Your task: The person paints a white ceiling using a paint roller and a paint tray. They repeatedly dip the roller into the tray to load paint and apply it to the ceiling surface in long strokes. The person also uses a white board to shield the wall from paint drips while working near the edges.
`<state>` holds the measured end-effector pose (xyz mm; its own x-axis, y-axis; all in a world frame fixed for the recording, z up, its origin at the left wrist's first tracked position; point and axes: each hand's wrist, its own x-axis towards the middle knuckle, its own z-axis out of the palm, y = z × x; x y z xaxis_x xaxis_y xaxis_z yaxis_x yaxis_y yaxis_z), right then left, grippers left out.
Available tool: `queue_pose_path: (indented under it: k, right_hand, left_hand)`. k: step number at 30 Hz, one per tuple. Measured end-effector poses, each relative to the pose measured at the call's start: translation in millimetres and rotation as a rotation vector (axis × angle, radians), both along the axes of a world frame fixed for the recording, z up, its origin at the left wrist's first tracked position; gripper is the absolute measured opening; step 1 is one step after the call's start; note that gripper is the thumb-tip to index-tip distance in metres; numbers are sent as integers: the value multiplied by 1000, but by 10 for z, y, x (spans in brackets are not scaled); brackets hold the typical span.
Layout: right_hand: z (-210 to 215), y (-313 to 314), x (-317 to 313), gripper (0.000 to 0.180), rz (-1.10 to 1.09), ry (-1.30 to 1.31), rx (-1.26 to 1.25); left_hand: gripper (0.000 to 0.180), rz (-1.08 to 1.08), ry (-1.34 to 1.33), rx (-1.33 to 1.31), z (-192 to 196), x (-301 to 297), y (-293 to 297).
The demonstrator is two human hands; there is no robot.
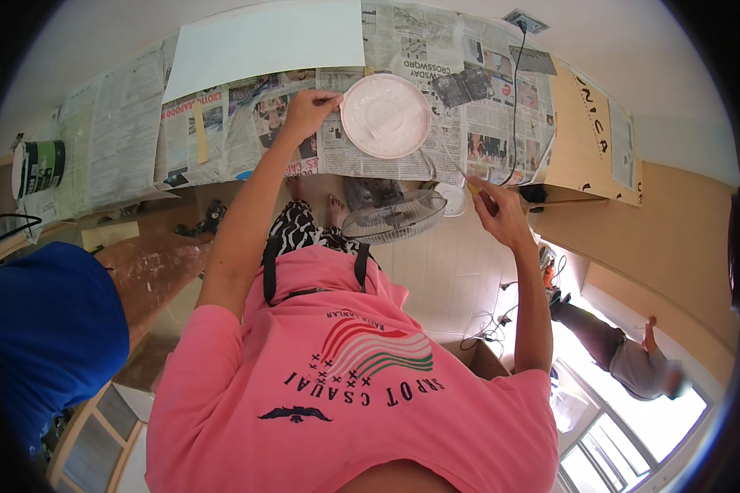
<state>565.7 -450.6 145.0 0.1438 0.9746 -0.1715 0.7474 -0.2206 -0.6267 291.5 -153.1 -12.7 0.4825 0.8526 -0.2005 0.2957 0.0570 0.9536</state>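
Observation:
My left hand [308,113] reaches to the newspaper-covered worktop and pinches the left rim of a round plate [347,135]. A smooth white paste [385,117] is spread over the plate's middle. In my right hand [503,215], just off the worktop's front edge, is a slim tool with a yellow handle [473,187]. Its thin shaft points up and left toward the plate, but I cannot make out the exact shape of its tip. The fingers of that hand are closed round the handle.
Newspaper [255,123] covers the worktop, with a white sheet [263,45] and a thin wooden strip [201,133] on it. A black cable [515,107] runs down from a wall socket. Below stands a fan [399,218]. A person in blue [49,329] is at left, another [641,370] at right.

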Motion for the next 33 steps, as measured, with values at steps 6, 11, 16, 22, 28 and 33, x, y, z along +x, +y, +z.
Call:
queue_pose_path:
  k: [6, 11, 16, 22, 28, 33]
  right_hand:
    - [-200, 179, -150, 35, -33, 23, 84]
    - [-263, 431, -157, 35, -38, 76, 79]
    - [-277, 429, -223, 34, -54, 95, 112]
    - [-126, 166, -293, 33, -87, 79, 42]
    - [105, -230, -375, 33, -322, 375, -22]
    - [34, -324, -592, 36, -460, 734, -5]
  left_hand:
    - [21, -12, -1, 14, -10, -26, -6]
    - [21, -50, -27, -33, 85, -30, -7]
    - [24, -66, 26, -63, 137, -33, -15]
    - [23, -59, -6, -78, 140, -33, -20]
    - [21, -92, -16, -13, 2, -7, -49]
    - [19, -124, -31, -73, -86, 30, -177]
